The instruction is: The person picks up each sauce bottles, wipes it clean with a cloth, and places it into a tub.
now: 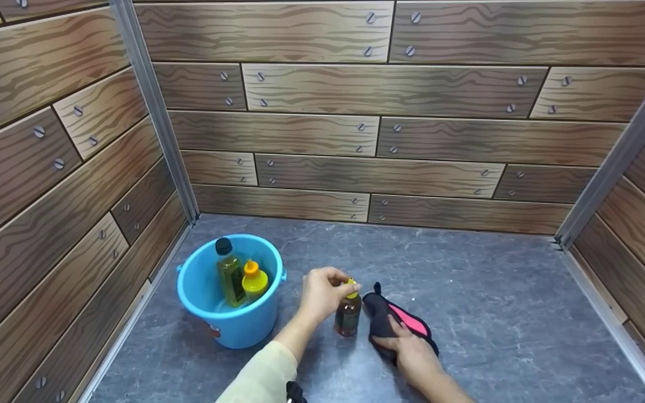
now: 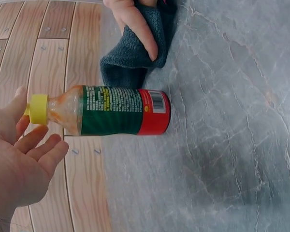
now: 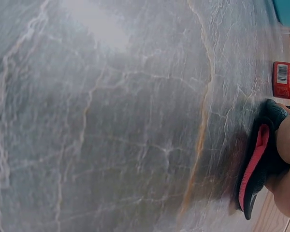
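My left hand [image 1: 324, 294] pinches the yellow cap of a sauce bottle [image 1: 347, 318] between thumb and fingers. The bottle stands upright on the floor; in the left wrist view its green label [image 2: 111, 111] and red base band show. Right beside it, my right hand [image 1: 415, 355] grips a folded dark cloth [image 1: 381, 322] with a pink inner side and a small loop at its top. In the left wrist view a finger lies along the fuzzy cloth [image 2: 130, 55]. The right wrist view shows the pink strip of the cloth [image 3: 253, 166] under the hand, partly hidden.
To the left stands a blue bucket [image 1: 188, 291] holding an oil bottle [image 1: 232, 280] with a black cap and a yellow squeeze bottle [image 1: 254, 285] with an orange top. Wood-patterned walls [image 1: 322, 134] enclose the grey marbled floor [image 1: 501, 313] at the back and sides.
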`<state>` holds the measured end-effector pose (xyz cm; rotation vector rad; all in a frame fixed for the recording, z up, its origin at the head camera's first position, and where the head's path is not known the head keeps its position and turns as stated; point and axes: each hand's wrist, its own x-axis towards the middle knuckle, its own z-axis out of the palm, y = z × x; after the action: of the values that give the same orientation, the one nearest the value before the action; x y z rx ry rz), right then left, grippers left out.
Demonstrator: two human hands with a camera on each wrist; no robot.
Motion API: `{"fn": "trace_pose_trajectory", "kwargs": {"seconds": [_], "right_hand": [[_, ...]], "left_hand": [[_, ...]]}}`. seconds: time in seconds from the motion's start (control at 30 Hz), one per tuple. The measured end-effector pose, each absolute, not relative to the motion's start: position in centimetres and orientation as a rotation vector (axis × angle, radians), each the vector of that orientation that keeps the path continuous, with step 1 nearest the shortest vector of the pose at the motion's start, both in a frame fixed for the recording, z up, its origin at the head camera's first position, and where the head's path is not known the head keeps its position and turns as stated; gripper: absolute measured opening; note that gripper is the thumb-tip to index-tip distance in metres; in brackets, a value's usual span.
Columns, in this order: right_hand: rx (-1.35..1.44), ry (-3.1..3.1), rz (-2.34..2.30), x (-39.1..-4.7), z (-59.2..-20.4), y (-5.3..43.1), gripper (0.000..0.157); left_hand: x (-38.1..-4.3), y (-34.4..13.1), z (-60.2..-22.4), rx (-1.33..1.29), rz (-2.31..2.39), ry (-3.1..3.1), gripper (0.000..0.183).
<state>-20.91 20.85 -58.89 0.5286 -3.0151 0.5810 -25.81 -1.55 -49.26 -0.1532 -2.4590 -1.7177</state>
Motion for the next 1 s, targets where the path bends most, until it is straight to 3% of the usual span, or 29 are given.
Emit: {"fn": "trace_pose_trajectory", "kwargs": {"seconds": [0.5,1.0], "right_hand": [[0.549,-2.862,0.709,-20.6,-59.2,21.3,0.058],[0.603,-2.567,0.808,-21.6,-56.3,22.3,0.070]], "left_hand": [[-26.6,-1.8,-49.2,-0.335,-1.730,-2.469,0.012],[-27.5,-1.8,-49.1,-0.472,-1.818,-2.516,0.008]]}}
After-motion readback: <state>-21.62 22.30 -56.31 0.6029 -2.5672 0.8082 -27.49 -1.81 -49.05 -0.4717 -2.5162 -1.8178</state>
